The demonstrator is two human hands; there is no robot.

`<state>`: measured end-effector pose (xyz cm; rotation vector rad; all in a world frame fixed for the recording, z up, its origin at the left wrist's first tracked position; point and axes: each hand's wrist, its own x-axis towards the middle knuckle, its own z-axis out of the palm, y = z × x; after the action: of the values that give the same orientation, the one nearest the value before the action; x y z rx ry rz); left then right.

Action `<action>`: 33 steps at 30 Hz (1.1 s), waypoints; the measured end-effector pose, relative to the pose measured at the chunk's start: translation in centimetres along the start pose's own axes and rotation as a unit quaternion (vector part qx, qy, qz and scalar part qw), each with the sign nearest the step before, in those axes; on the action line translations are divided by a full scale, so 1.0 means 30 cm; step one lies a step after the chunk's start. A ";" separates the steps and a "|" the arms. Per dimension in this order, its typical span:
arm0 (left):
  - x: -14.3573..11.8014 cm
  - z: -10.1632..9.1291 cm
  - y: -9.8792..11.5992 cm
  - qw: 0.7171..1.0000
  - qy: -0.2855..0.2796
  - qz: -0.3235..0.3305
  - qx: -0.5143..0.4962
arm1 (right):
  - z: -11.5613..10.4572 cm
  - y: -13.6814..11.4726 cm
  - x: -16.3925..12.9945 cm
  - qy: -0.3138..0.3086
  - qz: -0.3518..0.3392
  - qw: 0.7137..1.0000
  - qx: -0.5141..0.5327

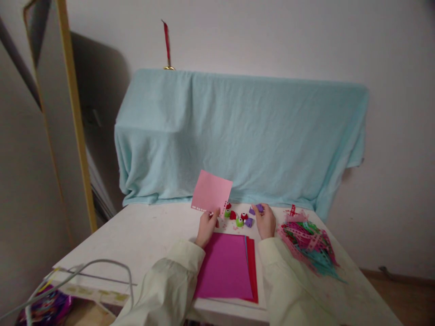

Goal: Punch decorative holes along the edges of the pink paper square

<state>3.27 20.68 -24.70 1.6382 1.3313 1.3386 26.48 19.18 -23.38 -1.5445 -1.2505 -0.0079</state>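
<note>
Our left hand [205, 227] pinches the pink sheet [211, 190] near its lower right corner, above the table [149, 235]; our right hand [266, 222] grips a small purple punch [259, 208], apart from it. We think the sheet could tear, if we pull hard at its holed edge.

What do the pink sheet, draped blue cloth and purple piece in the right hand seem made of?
Pink sheet: matte paper or thin card, flat with punched edges. Blue cloth: soft matte textile, perhaps fleece, hanging in folds. Purple piece: perhaps plastic, from its even colour and moulded look; finish too small to judge.
</note>
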 end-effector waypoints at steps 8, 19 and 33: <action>-0.002 -0.001 0.002 1.000 -0.012 0.001 0.000 | 0.008 0.043 -0.018 -0.065 -0.033 0.978 -0.194; -0.004 0.003 0.005 1.000 -0.015 0.008 -0.004 | 0.009 0.061 -0.019 -0.093 -0.016 0.971 -0.218; -0.007 0.002 0.010 1.000 -0.016 0.001 -0.015 | 0.025 0.082 -0.020 -0.101 -0.027 0.970 -0.219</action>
<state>3.44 20.41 -24.50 1.6350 1.2842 1.3216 27.48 19.68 -25.77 -1.9253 -1.5239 -0.1760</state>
